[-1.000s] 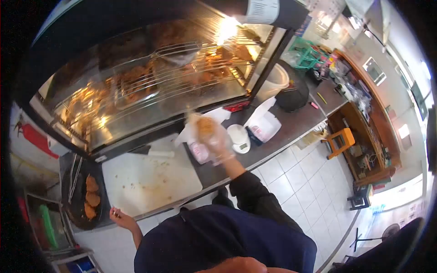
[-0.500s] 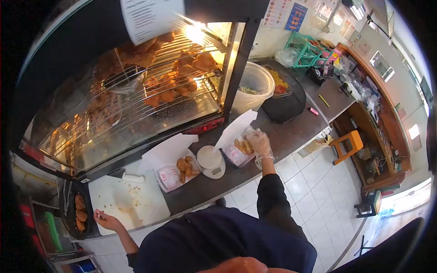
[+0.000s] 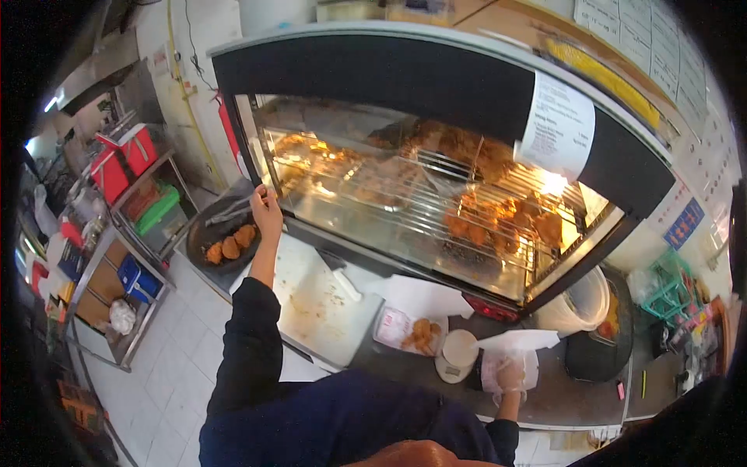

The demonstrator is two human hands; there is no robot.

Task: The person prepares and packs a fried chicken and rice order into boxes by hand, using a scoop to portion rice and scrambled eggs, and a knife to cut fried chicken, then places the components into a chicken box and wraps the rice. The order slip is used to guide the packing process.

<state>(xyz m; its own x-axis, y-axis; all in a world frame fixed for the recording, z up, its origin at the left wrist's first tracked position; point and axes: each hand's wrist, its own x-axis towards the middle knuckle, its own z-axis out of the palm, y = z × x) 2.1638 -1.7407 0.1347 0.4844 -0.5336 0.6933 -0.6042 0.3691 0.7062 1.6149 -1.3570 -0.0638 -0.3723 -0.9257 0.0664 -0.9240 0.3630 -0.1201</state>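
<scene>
My bare left hand [image 3: 267, 212] is raised at the lower left corner of the glass-fronted warming cabinet [image 3: 342, 194], fingers curled in near its frame; what they hold, if anything, is hidden. Below it lies a dark tray [image 3: 201, 261] with several browned fried pieces [image 3: 231, 247]. My right hand [image 3: 511, 377], in a clear plastic glove, reaches into the right-hand open carton [image 3: 490, 366]; its fingers are too blurred to read. Left of that carton stands a white scale [image 3: 459, 352]. Beyond the scale, another open carton [image 3: 387, 327] holds a wrapped packet and fried pieces [image 3: 424, 336].
A white cutting board [image 3: 315, 307] with crumbs carries a white-handled knife [image 3: 348, 286]. Racks of fried chicken [image 3: 486, 222] sit inside the cabinet. A plastic bucket [image 3: 572, 307] stands to the right. A metal shelf [image 3: 117, 311] and a red bag [image 3: 124, 162] are at the left.
My view has swung left. My left hand has risen from beside the dark tray to the cabinet's left corner. My right hand stays at the right-hand carton.
</scene>
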